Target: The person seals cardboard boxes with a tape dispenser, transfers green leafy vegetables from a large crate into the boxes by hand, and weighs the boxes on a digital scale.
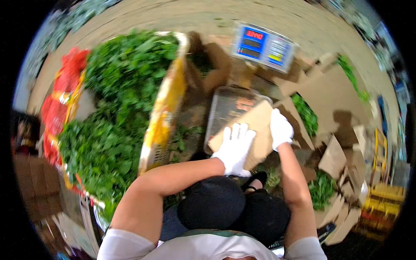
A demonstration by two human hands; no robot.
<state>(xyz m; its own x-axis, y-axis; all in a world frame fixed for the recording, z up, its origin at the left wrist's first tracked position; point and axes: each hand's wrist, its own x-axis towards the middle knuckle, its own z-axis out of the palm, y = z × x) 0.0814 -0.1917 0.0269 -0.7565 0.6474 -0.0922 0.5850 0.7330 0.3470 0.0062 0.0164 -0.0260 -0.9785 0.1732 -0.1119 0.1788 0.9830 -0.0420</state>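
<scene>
A flat tan piece of cardboard (pixel 255 130) is tilted over the scale's platform (pixel 214 113), in front of my knees. My left hand (pixel 234 149), in a white glove, lies flat on the cardboard with its fingers spread. My right hand (pixel 281 129), also gloved in white, grips the right edge of the cardboard; its thumb and fingertips are partly hidden. Beyond the platform stands the scale's blue and white display (pixel 263 47), with red lit digits. The cardboard covers much of the platform.
A yellow and white crate (pixel 167 108) heaped with leafy greens (pixel 117 95) stands at left, beside red mesh bags (pixel 58 110). At right are an open cardboard box (pixel 333 97), greens (pixel 307 115) and cardboard scraps (pixel 333 157). Yellow crates (pixel 383 199) are stacked at far right.
</scene>
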